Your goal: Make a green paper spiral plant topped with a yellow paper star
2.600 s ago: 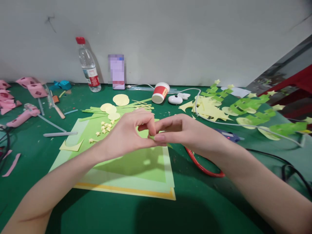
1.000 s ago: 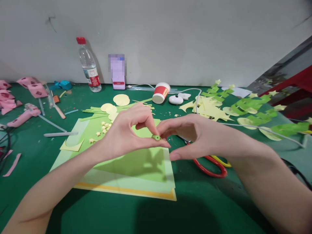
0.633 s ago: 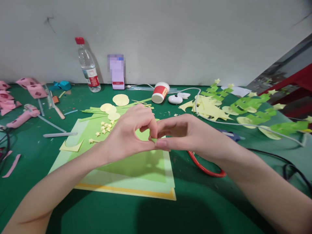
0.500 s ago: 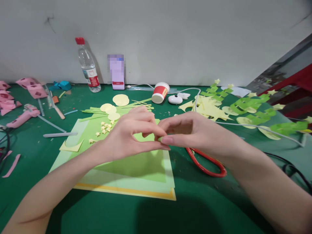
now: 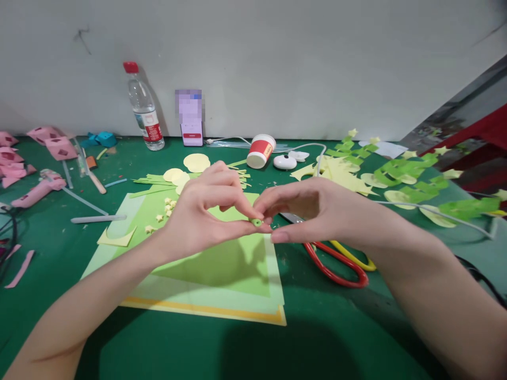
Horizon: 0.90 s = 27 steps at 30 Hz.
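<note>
Between the thumb and index finger of my left hand (image 5: 206, 214) is a small, tightly coiled roll of green paper (image 5: 257, 222), its spiral end facing me. My right hand (image 5: 317, 208) is curved beside it, its thumb apart from the fingers. The right fingertips are close behind the roll; whether they touch it I cannot tell. Both hands hover over a stack of green paper sheets (image 5: 237, 269). Small yellow paper stars (image 5: 160, 217) lie on the sheets, partly behind my left hand. Scissors (image 5: 336, 269) with red and yellow handles lie beneath my right hand.
Green paper strips (image 5: 154, 184) and yellow paper circles (image 5: 196, 162) lie behind the sheets. Further back stand a water bottle (image 5: 146, 116), a phone (image 5: 192, 124) and a tipped paper cup (image 5: 260, 151). Green chains with stars (image 5: 407, 171) lie right, pink paper pieces (image 5: 39, 190) left.
My right thumb has come away from the fingers and moved slightly down. The coiled end of the green roll now shows in my left pinch, and more of the scissors is visible.
</note>
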Tool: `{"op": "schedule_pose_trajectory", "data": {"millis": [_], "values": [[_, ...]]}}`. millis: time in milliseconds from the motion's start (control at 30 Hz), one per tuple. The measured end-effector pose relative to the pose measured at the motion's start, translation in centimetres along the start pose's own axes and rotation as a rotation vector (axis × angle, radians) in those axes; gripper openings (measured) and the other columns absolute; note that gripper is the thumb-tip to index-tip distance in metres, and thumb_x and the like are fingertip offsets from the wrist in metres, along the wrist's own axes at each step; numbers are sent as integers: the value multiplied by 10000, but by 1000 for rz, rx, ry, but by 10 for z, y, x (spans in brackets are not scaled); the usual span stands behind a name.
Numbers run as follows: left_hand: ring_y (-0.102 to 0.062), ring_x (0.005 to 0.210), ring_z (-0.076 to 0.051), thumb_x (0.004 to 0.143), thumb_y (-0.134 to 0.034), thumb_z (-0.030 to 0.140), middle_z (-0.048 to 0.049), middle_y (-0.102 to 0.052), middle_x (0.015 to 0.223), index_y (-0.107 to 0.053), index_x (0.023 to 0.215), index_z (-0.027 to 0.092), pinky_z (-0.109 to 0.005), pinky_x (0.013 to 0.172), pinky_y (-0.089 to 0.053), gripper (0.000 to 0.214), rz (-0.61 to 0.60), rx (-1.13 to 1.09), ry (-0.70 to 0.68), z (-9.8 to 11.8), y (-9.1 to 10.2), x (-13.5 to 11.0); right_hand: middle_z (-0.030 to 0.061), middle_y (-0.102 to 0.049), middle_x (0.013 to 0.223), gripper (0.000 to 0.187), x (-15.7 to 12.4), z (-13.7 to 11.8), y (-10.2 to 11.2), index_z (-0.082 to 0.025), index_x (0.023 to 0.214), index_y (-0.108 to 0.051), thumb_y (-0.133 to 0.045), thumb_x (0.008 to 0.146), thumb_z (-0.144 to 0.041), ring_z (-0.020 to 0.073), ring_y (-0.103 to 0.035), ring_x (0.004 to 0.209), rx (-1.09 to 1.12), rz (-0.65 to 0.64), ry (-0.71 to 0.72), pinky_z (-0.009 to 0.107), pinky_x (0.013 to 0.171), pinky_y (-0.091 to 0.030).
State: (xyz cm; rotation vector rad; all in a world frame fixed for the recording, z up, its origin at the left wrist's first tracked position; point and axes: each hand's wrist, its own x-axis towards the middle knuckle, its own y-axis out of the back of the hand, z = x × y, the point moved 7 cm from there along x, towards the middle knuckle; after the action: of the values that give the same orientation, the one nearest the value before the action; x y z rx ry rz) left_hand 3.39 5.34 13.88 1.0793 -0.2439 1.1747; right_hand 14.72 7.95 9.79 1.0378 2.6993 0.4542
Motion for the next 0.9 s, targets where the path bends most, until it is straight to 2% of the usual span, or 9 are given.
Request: {"op": "schedule_pose_trajectory", "data": {"millis": [100,300,533,667,800,900], "values": [[-413,613,-128,687,-730,334,25,-483,541,-651,600,223,-290,585,-360,160,15,5,-21,1,1,0,3,-659,839,192,0,0,-1,-255,851,-695,-686,676,-335,155,-594,813,-4,4,2,267,710,-506],[-417,633,-129,662,-751,192,27,-490,542,-643,604,219,-286,599,-374,126,16,37,-118,8,2,0,-5,-659,842,153,-1,-2,-4,-244,824,-686,-680,691,-318,141,-594,801,40,16,2,253,709,-489],[-433,648,-138,718,-704,210,25,-487,550,-642,632,237,-301,638,-381,110,17,147,-161,14,2,-1,-15,-665,821,108,-1,-6,-6,-232,750,-665,-686,687,-317,127,-605,773,97,109,29,256,742,-484],[-468,681,-134,719,-708,240,9,-564,659,-644,708,211,-299,670,-392,71,-22,199,-137,12,-1,0,-11,-672,799,109,-1,-4,-2,-234,727,-672,-710,662,-314,132,-615,751,115,147,-4,253,720,-491],[-512,741,-128,683,-738,285,2,-617,788,-637,855,212,-279,703,-423,212,-47,152,-89,7,-2,0,-9,-670,746,117,-2,2,6,-235,744,-692,-722,650,-298,130,-622,715,146,191,-34,236,654,-490],[-530,754,-126,686,-738,257,3,-620,794,-627,809,210,-275,714,-436,173,-16,112,-107,6,0,0,-23,-666,734,98,-2,3,11,-241,731,-697,-725,648,-286,109,-615,699,162,232,-17,216,650,-487]]}}
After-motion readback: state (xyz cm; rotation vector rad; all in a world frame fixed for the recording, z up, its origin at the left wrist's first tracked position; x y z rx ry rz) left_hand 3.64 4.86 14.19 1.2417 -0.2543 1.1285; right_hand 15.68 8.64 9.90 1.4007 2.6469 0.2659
